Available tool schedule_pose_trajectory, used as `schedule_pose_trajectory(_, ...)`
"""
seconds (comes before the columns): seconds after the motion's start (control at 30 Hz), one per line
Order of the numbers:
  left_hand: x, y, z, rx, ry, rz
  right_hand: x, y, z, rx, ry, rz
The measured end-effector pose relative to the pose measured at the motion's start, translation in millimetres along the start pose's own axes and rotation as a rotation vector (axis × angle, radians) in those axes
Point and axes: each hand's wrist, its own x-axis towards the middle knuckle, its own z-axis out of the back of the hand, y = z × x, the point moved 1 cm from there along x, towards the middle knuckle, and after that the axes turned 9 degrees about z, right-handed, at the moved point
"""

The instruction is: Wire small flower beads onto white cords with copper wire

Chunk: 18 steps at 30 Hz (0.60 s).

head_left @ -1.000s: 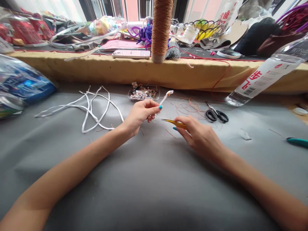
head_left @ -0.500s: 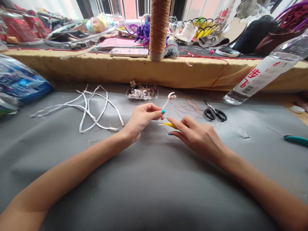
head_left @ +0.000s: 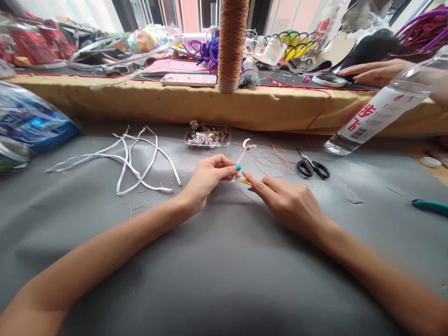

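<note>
My left hand (head_left: 214, 177) pinches a narrow white cord (head_left: 241, 155) between thumb and fingers. The cord's upper end, which sticks up past my fingers, has a curled loop and a small brownish wrap. My right hand (head_left: 285, 196) is closed on a pair of yellow tweezers (head_left: 245, 181) with pale tips. Those tips meet the lower end of the cord just under my left fingertips; whether they grip it I cannot tell. Behind my left hand stands a clear plastic tray (head_left: 207, 145) of small beads and flower-like pieces.
Loose white cords (head_left: 140, 179) lie at left. Thin copper-coloured thread (head_left: 273, 156) and black-handled scissors (head_left: 313, 168) are at right, near a tilted water bottle (head_left: 378, 109). A teal-handled tool (head_left: 430, 206) lies far right. Another person's hand (head_left: 378, 73) rests over the cluttered ledge.
My right hand has brought the tweezers to the cord's lower end, their tips now nearer together. Another person's hand has come in at the upper right.
</note>
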Motion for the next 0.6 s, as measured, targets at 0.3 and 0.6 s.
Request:
schedule_pose_trajectory(0.3, -0.4, 1.3, -0.9, 0.051, 0.005, 0.055, 2.4, 3.0, 1.9, 0.028, -0.036, -0.035)
schedule_pose_trajectory(0.6, 1.7, 3.8, -0.7, 0.071, 0.089, 0.096, 3.5, 2.9, 5.0, -0.076, -0.097, 0.021)
